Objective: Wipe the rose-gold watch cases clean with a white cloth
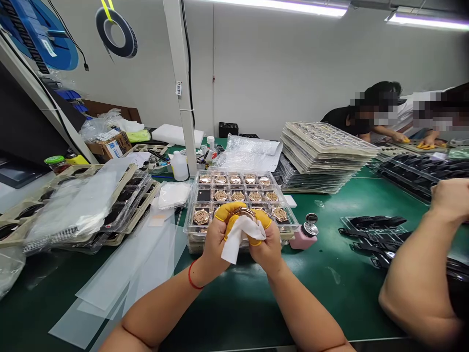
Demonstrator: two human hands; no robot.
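Both hands wear yellow finger covers and meet over the front of a clear tray (190,220) of gold watch cases. My left hand (220,234), with a red string at its wrist, is closed round a gold watch case (242,212). My right hand (266,239) grips the same case from the other side, its fingers pressing a white cloth (236,242) against it. The cloth hangs down between the two hands. Part of the case is hidden by fingers and cloth.
A pink bottle (303,236) stands right of the tray. Stacked trays (326,151) rise behind it. Plastic sheets (128,264) and more trays (73,205) lie left. Another person's arm (421,264) is at the right, near black straps (381,234). A white bottle (180,166) stands behind.
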